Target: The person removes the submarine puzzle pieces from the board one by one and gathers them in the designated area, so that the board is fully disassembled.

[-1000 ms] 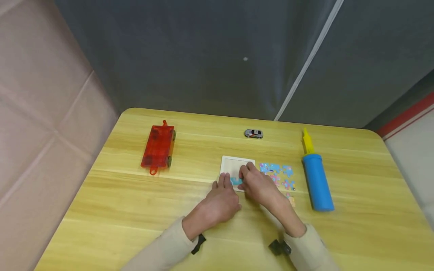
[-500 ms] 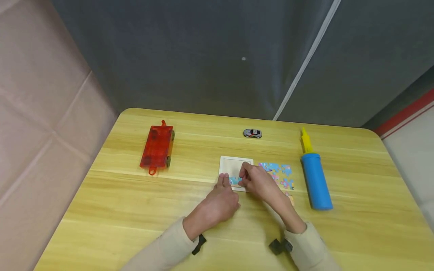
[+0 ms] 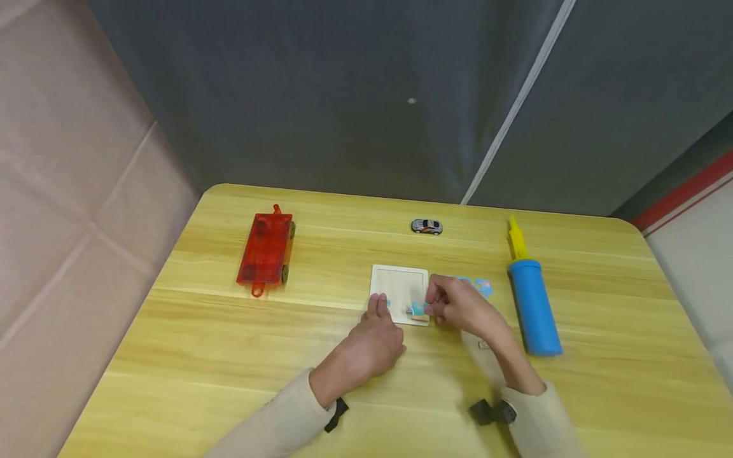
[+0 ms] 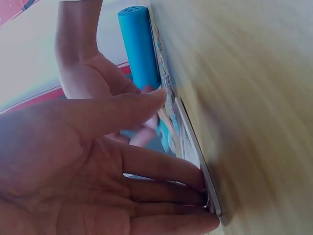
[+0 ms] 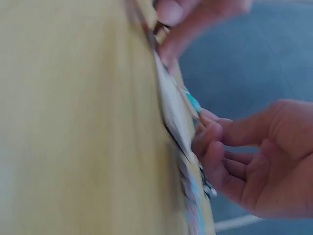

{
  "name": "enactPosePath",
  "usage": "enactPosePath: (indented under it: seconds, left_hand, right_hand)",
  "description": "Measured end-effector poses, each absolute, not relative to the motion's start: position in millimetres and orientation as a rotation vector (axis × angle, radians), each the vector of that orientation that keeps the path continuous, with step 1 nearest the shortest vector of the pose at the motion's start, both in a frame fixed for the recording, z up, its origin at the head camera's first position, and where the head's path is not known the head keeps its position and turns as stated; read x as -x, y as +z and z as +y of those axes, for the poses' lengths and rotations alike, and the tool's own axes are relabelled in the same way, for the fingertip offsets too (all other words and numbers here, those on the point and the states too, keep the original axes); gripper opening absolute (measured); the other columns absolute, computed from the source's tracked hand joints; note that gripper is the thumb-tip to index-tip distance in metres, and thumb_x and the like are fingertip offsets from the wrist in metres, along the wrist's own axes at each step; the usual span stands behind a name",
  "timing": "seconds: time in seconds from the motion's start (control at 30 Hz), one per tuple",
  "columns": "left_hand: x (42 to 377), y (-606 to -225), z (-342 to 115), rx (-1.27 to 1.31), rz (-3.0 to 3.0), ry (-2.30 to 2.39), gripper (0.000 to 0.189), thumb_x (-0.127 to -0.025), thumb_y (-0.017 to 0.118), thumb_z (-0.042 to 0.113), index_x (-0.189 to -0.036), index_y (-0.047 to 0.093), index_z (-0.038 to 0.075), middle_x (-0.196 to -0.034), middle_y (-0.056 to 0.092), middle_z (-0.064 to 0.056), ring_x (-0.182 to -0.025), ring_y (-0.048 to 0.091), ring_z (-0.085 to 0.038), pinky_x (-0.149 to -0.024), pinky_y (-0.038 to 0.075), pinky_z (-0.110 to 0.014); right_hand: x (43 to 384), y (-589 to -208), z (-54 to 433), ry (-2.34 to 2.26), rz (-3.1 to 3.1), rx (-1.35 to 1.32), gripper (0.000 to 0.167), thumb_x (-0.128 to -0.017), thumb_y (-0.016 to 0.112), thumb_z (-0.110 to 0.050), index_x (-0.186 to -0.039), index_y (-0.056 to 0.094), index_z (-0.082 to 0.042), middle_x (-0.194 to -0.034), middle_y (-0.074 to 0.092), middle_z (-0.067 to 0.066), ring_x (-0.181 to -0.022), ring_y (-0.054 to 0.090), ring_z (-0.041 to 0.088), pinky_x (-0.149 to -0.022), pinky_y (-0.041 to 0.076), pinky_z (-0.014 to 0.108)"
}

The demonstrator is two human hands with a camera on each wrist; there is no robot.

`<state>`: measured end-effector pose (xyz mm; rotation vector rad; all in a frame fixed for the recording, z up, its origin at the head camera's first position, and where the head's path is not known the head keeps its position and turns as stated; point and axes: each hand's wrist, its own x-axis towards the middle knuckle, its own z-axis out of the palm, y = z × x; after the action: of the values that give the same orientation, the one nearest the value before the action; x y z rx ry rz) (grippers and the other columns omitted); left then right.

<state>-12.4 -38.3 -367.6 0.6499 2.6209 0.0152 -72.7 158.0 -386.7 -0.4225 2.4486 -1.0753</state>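
A shallow square puzzle tray (image 3: 399,280) with a pale rim lies mid-table. My left hand (image 3: 375,343) rests its extended fingertips on the tray's lower left part, where a small patch of teal shows beside them. Between thumb and fingers, my right hand (image 3: 465,308) pinches a teal jigsaw piece (image 3: 417,309) over the tray's lower right side. In the right wrist view that piece (image 5: 192,101) looks tilted and raised off the tray. Several loose jigsaw pieces (image 3: 483,287) lie right of the tray, largely hidden by the right hand and forearm.
A blue pump (image 3: 535,308) with a yellow nozzle lies at the right. Behind the tray sits a small silver toy car (image 3: 426,226). At the left is a red translucent wheeled toy base (image 3: 265,249). A dark partition (image 3: 321,102) stands behind the table.
My right hand has moved right, drawing the pinched teal jigsaw piece away from my left fingertips toward the tray's right side. The left hand stays in place.
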Motion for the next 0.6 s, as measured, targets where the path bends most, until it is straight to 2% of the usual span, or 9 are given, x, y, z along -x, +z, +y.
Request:
enactPosePath:
  seconds: [0.23, 0.6]
  left_hand:
    - [11.8, -368.0, -37.2, -0.605, 2.611, 0.070, 0.040, -0.110, 0.068, 0.033, -0.122, 0.081, -0.004, -0.167, 0.037, -0.040, -0.159, 0.038, -0.052, -0.120, 0.050, -0.044]
    - [10.4, -367.3, -38.7, -0.630, 2.638, 0.080, 0.041, -0.110, 0.068, 0.031, -0.122, 0.081, -0.006, -0.164, 0.040, -0.041, -0.157, 0.042, -0.053, -0.115, 0.054, -0.044]
  right_hand:
    - [75.1, -377.0, 188.0, -1.060, 2.355, 0.396, 0.016, -0.103, 0.071, 0.004, -0.092, 0.062, -0.002, -0.077, 0.066, 0.006, -0.065, 0.061, 0.019, -0.060, 0.054, 0.028]
    - [73.7, -366.1, 208.2, -0.801, 2.335, 0.346, 0.019, -0.100, 0.074, 0.002, -0.088, 0.061, -0.004, -0.072, 0.063, 0.005, -0.062, 0.060, 0.017, -0.063, 0.050, 0.027]
